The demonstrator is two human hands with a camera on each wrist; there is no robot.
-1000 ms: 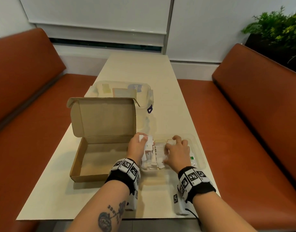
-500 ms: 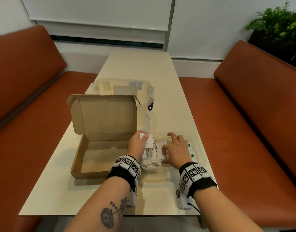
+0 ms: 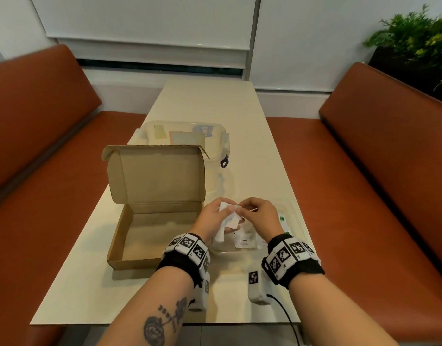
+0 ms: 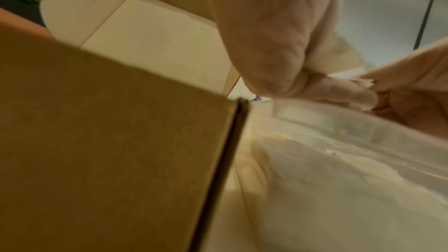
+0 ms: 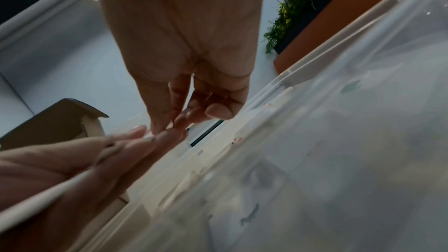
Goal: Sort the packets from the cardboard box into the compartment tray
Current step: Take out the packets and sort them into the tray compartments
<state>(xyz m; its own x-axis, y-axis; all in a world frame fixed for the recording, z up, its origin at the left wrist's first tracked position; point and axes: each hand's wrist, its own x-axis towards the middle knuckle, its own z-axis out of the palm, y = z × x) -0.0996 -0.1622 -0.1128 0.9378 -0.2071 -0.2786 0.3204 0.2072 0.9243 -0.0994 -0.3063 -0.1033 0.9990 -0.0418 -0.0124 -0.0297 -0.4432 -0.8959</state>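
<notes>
The open cardboard box lies left of the clear compartment tray; I see no packets on the box floor. My left hand is raised over the tray's left end and grips a bundle of white packets. My right hand meets it from the right, thumb and forefinger pinching the top of one packet in that bundle. In the right wrist view the right fingertips touch the left hand, which holds a long white stick packet. A "Pepper" packet and green-printed packets lie in the tray.
A clear lidded plastic container stands behind the box's raised lid. The tray sits near the table's right edge. Orange benches flank the table, and a plant stands at the far right.
Both hands have lifted off the tray. The right hand, which lay pressed among packets in the tray, now pinches a packet in the left hand's bundle.
</notes>
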